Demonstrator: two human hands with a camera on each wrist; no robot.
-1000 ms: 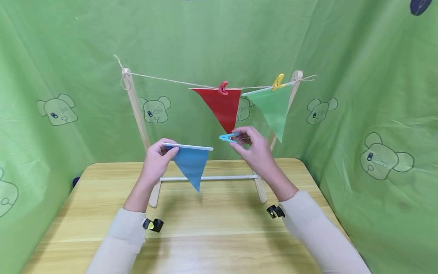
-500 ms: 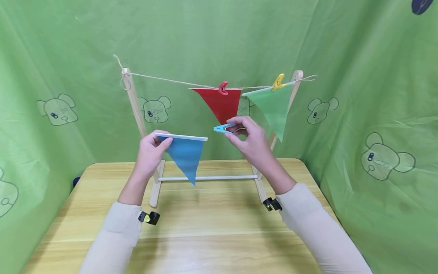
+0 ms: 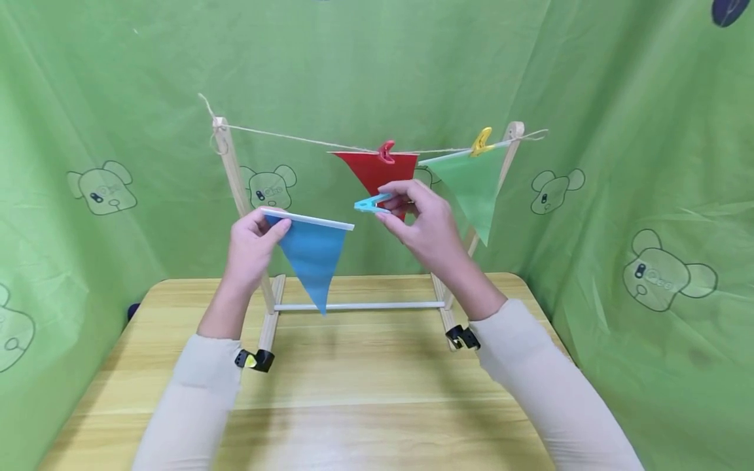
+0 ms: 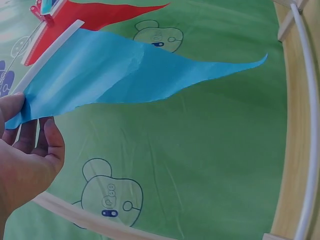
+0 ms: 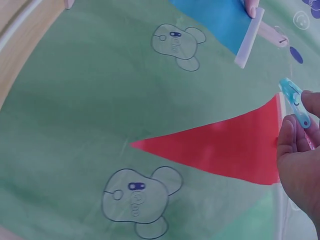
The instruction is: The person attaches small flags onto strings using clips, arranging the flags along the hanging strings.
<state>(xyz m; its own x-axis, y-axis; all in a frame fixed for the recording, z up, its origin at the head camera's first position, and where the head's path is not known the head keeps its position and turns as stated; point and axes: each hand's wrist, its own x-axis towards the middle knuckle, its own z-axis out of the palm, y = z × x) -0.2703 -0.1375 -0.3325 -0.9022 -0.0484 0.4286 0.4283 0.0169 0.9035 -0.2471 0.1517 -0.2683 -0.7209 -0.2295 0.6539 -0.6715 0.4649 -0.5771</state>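
Note:
My left hand (image 3: 252, 245) pinches the left end of a blue triangular pennant (image 3: 312, 255) by its white top strip, and its point hangs down. Between the thumb and fingers of my right hand (image 3: 424, 219) is a light blue clothespin (image 3: 370, 204), its tip turned left. Both are held below a string (image 3: 294, 138). From that string hangs a red pennant (image 3: 377, 171) under a red clothespin (image 3: 386, 152); my right hand partly covers it in the head view. Farther right, a yellow clothespin (image 3: 481, 142) holds a green pennant (image 3: 471, 190).
The string runs between two wooden posts (image 3: 232, 163) of a stand. A white bar (image 3: 365, 305) joins the posts low down, over a wooden table (image 3: 353, 386). Green curtains (image 3: 618, 163) with bear drawings surround the table.
Both hands have risen toward the string and shifted left, carrying the blue pennant and the light blue clothespin. The hanging red and green pennants stay in place.

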